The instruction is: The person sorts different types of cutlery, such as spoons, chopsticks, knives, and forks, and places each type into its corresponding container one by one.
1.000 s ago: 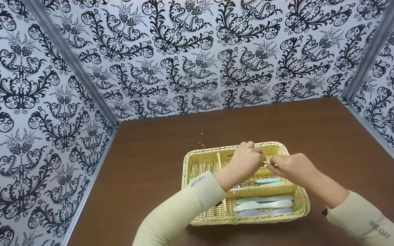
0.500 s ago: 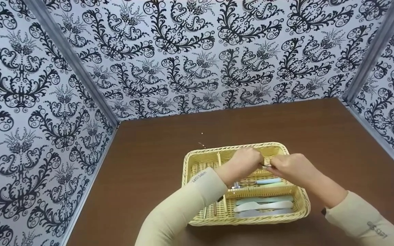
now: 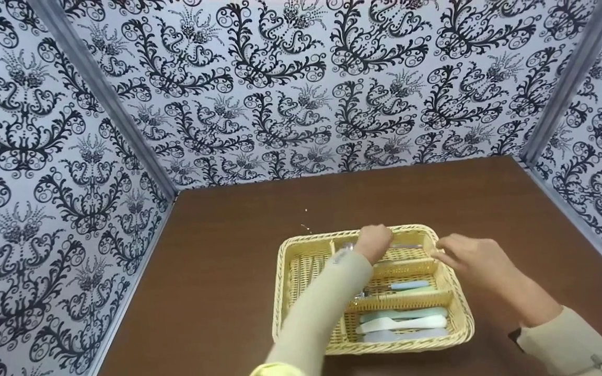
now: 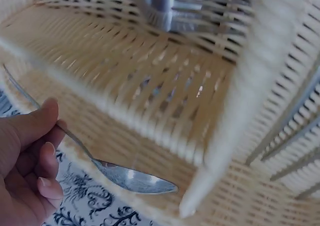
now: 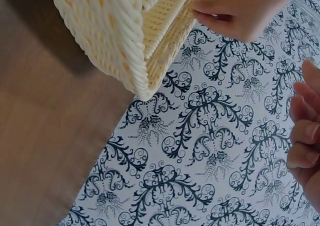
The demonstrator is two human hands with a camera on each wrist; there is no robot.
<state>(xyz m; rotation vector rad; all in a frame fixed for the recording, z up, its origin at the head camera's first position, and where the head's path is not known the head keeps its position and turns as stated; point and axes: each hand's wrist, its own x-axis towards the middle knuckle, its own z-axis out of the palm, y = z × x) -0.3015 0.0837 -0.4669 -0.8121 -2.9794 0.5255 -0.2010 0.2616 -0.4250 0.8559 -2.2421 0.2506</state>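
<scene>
My left hand (image 3: pixel 374 243) is over the back compartment of a pale yellow woven basket (image 3: pixel 279 292). In the left wrist view, its thumb and fingers pinch the thin handle of a metal spoon (image 4: pixel 135 180). The spoon's bowl points towards the basket's divider (image 4: pixel 217 151). My right hand (image 3: pixel 476 261) hovers by the basket's back right corner, apart from the spoon. Loosely bent fingers with nothing between them show on that hand (image 5: pixel 306 131) in the right wrist view. A metal fork (image 4: pixel 165 8) lies in the neighbouring compartment.
In the middle compartment lies cutlery with a light blue handle (image 3: pixel 409 285). The front one holds a white-handled piece (image 3: pixel 403 323) among green and grey ones. Thin utensils (image 4: pixel 295 126) lie in the left compartment. A brown table (image 3: pixel 217 271) meets patterned walls (image 3: pixel 280 104).
Both hands were together at a thin metal piece over the basket. My right hand has drawn away to the right, while my left has shifted slightly left and lower into the back compartment.
</scene>
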